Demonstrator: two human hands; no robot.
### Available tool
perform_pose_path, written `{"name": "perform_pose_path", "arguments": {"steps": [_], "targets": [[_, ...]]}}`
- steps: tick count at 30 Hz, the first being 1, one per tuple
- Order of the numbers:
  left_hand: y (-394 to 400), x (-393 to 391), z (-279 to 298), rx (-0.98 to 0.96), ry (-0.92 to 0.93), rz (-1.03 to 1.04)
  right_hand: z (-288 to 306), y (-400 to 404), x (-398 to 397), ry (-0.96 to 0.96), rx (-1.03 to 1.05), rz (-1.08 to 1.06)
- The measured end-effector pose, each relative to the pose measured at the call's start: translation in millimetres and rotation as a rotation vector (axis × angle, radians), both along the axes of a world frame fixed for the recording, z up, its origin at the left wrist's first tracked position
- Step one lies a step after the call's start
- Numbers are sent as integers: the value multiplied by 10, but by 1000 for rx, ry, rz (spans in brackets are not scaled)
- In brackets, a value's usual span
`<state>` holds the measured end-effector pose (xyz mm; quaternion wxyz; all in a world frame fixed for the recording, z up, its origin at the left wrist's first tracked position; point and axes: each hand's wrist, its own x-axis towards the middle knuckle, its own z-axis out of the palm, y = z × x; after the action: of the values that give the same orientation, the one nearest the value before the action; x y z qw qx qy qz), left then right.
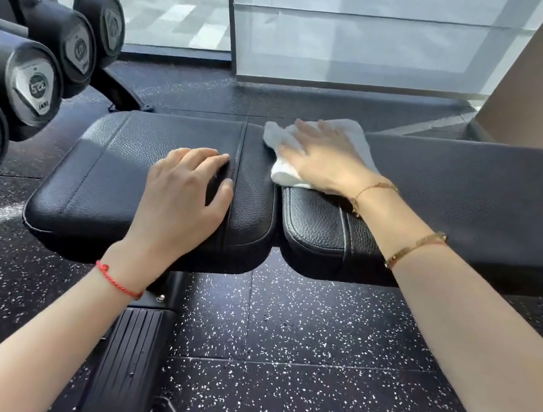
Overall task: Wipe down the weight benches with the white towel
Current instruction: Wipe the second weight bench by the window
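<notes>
one white towel (322, 150), bunched and soft, lying on the black padded counter (174, 144) at the far edge, right over the gap between the seat pad and the long back pad (471, 197). pinned flat under the right hand (324, 164), fingers (307, 131) straight and spread, pressing down rather than curling round any fold. probably light and limp, easy to ruck up or slide on the grained vinyl, so best held by a broad flat palm in the middle, with a corner tucked under if it starts to creep. left hand (186, 187) resting on the seat pad beside the stitched seam, fingers loosely bent, gripping nothing, seemingly just bracing. counter itself likely heavy and steady, cushioned on top, no need to lift. counted: one towel, one counter in view made of two pads, two hands, five dumbbell ends (34, 84) racked at the left. speckled rubber floor (313, 349) below, and glass panels (355, 26) beyond the counter.
</notes>
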<state>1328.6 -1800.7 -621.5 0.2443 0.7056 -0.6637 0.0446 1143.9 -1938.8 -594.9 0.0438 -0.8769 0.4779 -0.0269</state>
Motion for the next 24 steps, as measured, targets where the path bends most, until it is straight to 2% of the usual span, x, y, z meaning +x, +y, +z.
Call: {"name": "perform_pose_path", "arguments": {"steps": [3, 6, 12, 16, 20, 24], "targets": [[-11, 36, 23, 27, 1, 0, -100, 227, -74, -56, 39, 127], [-26, 66, 13, 47, -16, 3, -130, 312, -293, -190, 75, 110], [-134, 134, 17, 41, -11, 28, -21, -82, 13, -109, 56, 54], [-230, 176, -14, 30, -12, 56, -71, -83, 286, -195, 110, 132], [-298, 194, 10, 61, -19, 74, -113, 15, 133, -176, 75, 242], [-388, 59, 72, 77, -6, 54, -120, -126, -183, -77, -62, 174]]}}
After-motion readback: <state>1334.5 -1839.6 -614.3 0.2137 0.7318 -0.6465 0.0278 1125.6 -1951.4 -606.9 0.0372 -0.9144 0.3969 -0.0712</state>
